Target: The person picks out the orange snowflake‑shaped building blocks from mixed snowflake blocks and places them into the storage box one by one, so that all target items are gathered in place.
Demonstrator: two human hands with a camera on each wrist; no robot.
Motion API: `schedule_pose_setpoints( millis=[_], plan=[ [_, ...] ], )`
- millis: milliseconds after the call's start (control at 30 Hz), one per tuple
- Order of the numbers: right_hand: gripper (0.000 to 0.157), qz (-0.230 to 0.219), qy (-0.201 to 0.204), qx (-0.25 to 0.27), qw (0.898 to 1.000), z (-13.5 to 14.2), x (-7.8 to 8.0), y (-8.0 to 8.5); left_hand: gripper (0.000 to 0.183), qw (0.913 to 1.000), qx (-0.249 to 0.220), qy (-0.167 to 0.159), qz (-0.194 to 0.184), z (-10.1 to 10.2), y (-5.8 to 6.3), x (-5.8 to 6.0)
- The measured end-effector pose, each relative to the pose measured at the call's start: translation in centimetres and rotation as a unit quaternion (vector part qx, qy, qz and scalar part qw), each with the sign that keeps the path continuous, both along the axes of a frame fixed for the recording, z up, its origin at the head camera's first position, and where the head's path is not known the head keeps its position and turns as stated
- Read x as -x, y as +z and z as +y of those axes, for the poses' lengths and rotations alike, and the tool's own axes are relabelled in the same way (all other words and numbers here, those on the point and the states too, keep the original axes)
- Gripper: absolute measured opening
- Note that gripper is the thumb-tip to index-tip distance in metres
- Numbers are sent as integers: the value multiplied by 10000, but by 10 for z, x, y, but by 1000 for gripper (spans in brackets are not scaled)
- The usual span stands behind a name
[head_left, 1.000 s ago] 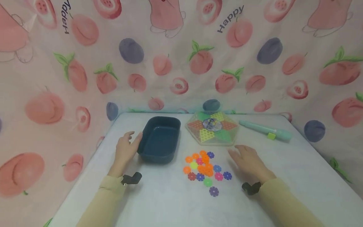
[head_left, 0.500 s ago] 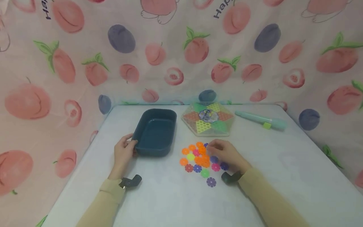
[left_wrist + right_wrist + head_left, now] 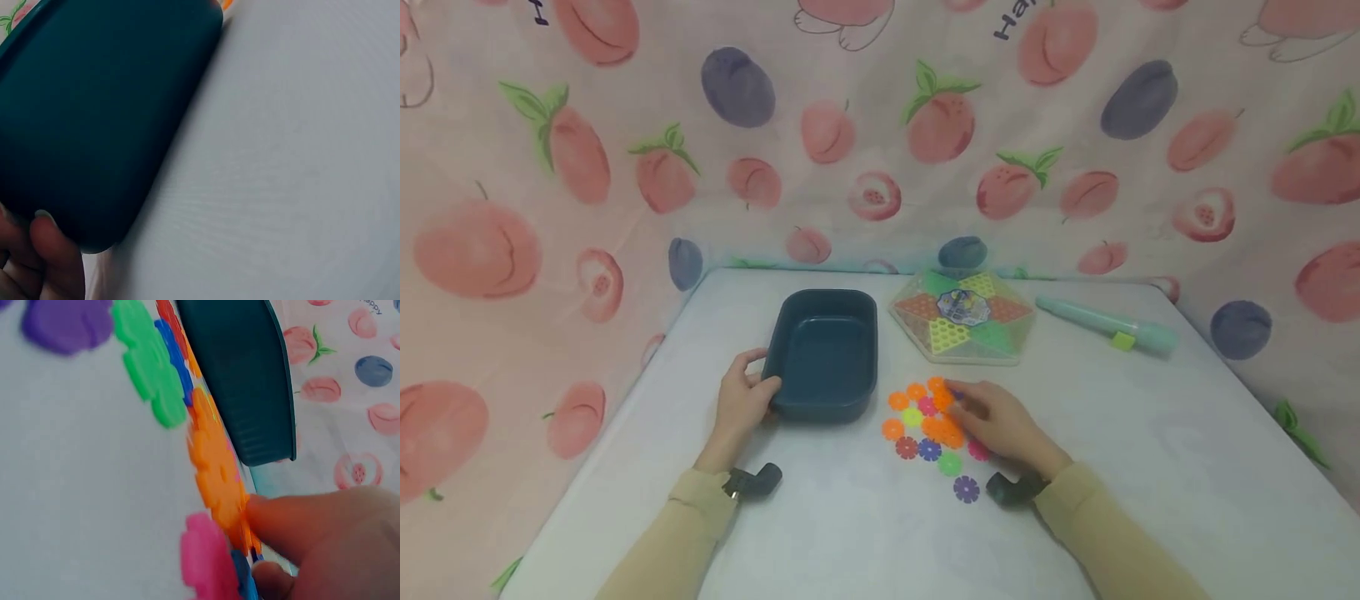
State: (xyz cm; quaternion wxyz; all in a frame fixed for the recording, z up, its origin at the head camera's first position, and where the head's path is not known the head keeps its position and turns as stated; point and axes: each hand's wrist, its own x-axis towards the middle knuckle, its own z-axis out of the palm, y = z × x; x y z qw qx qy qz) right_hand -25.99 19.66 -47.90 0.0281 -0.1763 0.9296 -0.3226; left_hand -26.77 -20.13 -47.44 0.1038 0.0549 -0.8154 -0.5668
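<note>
My left hand grips the near left corner of a dark teal plastic tub, thumb over the rim. In the left wrist view, its fingertips touch the tub's corner. Right of the tub lies a loose pile of colourful snowflake discs, mostly orange discs. Bent over the pile's right side, my right hand touches orange pieces with thumb and forefinger. In the right wrist view, a fingertip meets an orange disc; whether a disc is pinched is unclear. The hand covers several blue and pink discs.
Behind the pile lies a hexagonal Chinese checkers board under a clear cover. A mint-green tube with a lime tab lies at the back right. A purple disc lies nearest on the white table. Fruit-printed cloth hangs behind.
My left hand has closed on the tub's corner, and the tub has turned slightly straighter. The right hand has moved left onto the disc pile, its fingers bending. The head view has shifted.
</note>
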Motion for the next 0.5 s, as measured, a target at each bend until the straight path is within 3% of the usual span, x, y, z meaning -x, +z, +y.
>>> schedule_pose_setpoints(
  millis=[267,400,500],
  plan=[
    [48,186,71,-354,9992,-2,-3,-4,49,9993,142,238,-261,3,5,-4],
    [44,164,0,-295,9994,-3,-2,-4,39,9985,91,440,-316,4,5,-4],
    [43,159,-83,-254,9995,-3,-1,-4,35,9989,-6,405,-248,4,5,-3]
  ],
)
